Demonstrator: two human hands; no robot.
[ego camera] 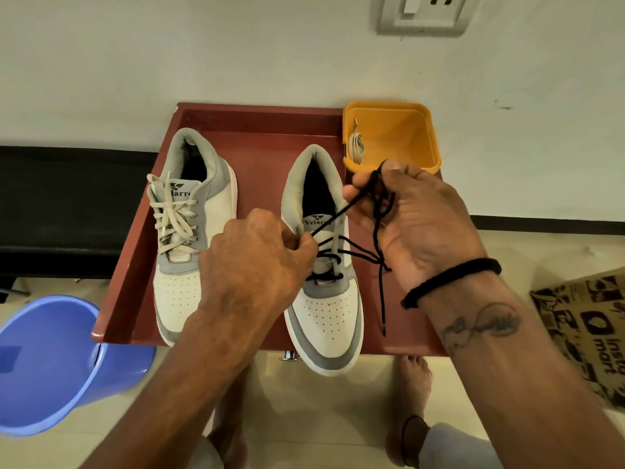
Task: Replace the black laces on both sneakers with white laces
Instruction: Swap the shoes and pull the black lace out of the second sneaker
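Two white and grey sneakers stand side by side on a dark red tray (257, 130). The left sneaker (189, 231) is laced with a white lace (172, 218). The right sneaker (324, 299) carries a black lace (358, 252) through its lower eyelets only. My left hand (257, 265) pinches the black lace at the upper eyelets. My right hand (412, 225) holds loose loops of the same lace beside the shoe, with one end dangling over the tray. A bundled white lace (356, 147) lies in the yellow tub (406, 137).
The yellow tub sits at the tray's far right corner against a white wall. A blue bucket (44, 363) stands on the floor at lower left. A printed paper bag (588, 330) lies at right. My bare feet (411, 377) are below the tray.
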